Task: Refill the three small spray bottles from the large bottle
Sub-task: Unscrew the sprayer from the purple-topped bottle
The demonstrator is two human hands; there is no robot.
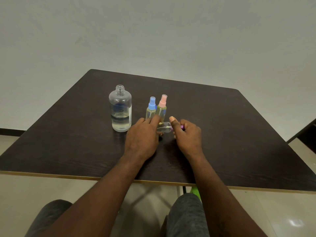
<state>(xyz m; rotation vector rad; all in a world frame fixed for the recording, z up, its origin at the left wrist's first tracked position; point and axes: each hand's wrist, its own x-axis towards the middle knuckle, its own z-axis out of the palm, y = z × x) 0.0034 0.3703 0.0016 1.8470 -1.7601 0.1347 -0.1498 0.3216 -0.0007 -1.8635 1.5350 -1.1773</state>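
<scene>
The large clear bottle (120, 109) stands uncapped on the dark table (222, 125), about a third full of liquid. To its right stand two small spray bottles, one with a blue top (151, 108) and one with a pink top (162, 106), both holding yellowish liquid. A third small bottle (164, 127) lies sideways between my hands. My left hand (142, 135) grips its clear body. My right hand (187, 132) closes on its purple spray top (182, 127), thumb raised.
A pale wall rises behind the table. My knees and a green object (195, 191) show below the table's front edge. A dark piece of furniture (306, 130) sits at the right edge.
</scene>
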